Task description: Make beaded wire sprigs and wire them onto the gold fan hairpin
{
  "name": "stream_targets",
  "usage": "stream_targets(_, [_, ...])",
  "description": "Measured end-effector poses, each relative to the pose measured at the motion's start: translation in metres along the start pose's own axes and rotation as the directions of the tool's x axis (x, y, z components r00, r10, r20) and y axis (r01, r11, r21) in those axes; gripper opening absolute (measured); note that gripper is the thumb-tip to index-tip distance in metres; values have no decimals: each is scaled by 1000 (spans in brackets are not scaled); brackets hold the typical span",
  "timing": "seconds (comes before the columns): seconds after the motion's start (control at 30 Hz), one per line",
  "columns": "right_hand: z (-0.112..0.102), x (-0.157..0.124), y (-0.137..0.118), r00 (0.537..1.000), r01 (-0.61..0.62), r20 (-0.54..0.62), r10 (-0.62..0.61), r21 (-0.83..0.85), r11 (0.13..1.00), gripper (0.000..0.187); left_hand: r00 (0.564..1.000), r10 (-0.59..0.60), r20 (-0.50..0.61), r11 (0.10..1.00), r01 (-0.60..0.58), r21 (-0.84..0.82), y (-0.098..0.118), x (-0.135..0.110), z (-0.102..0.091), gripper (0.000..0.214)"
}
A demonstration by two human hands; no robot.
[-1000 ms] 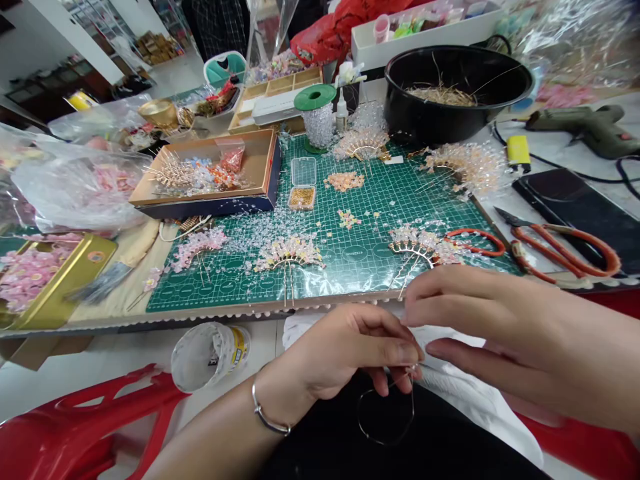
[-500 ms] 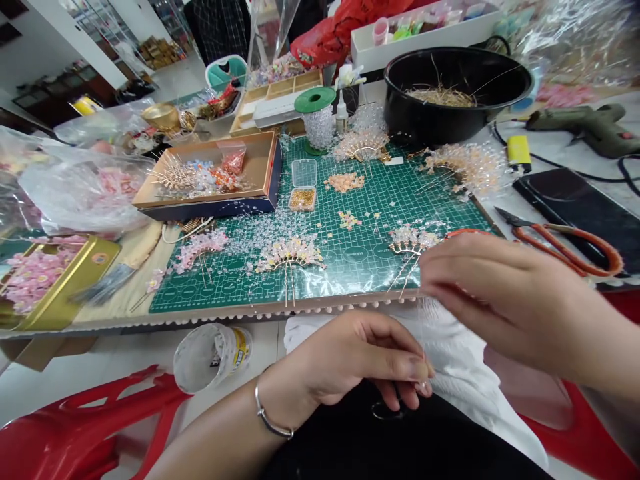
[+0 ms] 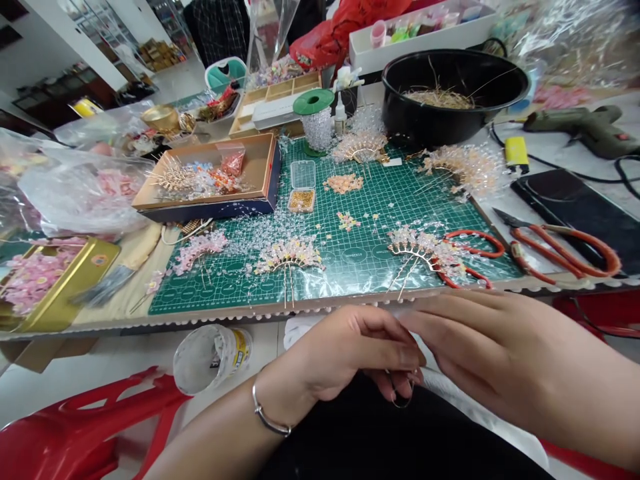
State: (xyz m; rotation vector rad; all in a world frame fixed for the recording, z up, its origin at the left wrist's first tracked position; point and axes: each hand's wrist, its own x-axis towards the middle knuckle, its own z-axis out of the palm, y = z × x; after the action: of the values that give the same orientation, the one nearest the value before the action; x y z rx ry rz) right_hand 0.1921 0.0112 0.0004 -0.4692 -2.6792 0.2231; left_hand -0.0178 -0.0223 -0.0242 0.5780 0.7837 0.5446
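My left hand (image 3: 367,353) is closed in a pinch over my lap, holding a thin wire (image 3: 403,403) that loops below the fingertips. A small clear bead seems to sit by the loop. My right hand (image 3: 500,353) is beside it, fingers pressed together and bent towards the left fingertips; its thumb and whatever it grips are hidden. On the green cutting mat (image 3: 345,257) beyond lie a beaded hair comb (image 3: 425,247) over red-handled scissors (image 3: 493,253), a second comb (image 3: 290,257) and a pink flowered hairpiece (image 3: 200,252).
Orange-handled pliers (image 3: 565,247) and a dark phone (image 3: 575,207) lie right. Further back are a black basin (image 3: 450,127), a green bead spool (image 3: 313,103), a glue gun (image 3: 585,127) and an open box (image 3: 250,200). A gold tin (image 3: 100,260) stands left, a white bucket (image 3: 195,360) below.
My right hand has come down from above the mat edge to the left fingertips, uncovering the right comb and scissors. The wire loop now hangs more visibly under my left hand.
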Motion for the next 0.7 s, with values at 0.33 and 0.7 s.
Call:
stream_targets(0.33, [7, 6, 17, 992, -17, -120, -26, -348, 937, 20, 1000, -18, -3, 1000, 18, -26, -2, -1, 2, 21])
stream_targets(0.7, [9, 1, 11, 850, -470, -385, 359, -248, 847, 15, 974, 158, -160, 987, -156, 27, 1, -12, 9, 29])
